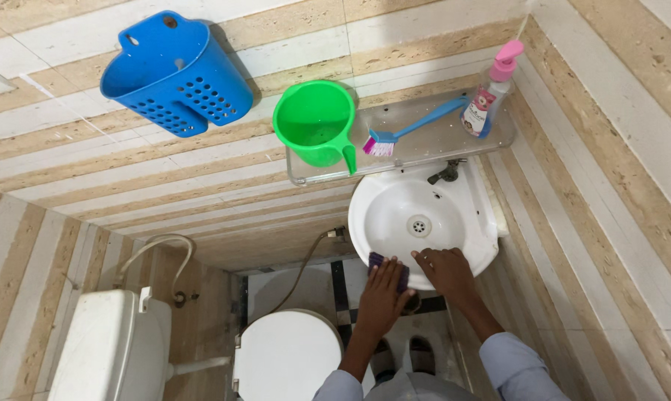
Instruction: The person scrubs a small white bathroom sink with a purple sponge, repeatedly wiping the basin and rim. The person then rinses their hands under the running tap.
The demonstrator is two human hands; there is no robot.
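Observation:
A white wash basin point(395, 194) with a drain in its middle hangs in the corner. My left hand point(383, 295) presses a dark purple cloth point(375, 259) against the basin's front rim. My right hand point(445, 272) rests flat on the same rim just to the right, fingers spread, holding nothing. A metal tap point(445, 173) sits at the basin's back edge.
A clear shelf point(439, 141) above the basin carries a green mug point(317, 122), a blue brush with pink bristles point(406, 131) and a pink-topped pump bottle point(491, 93). A blue perforated basket point(176, 74) hangs on the striped tile wall. A white toilet point(287, 353) and cistern point(112, 349) stand at lower left.

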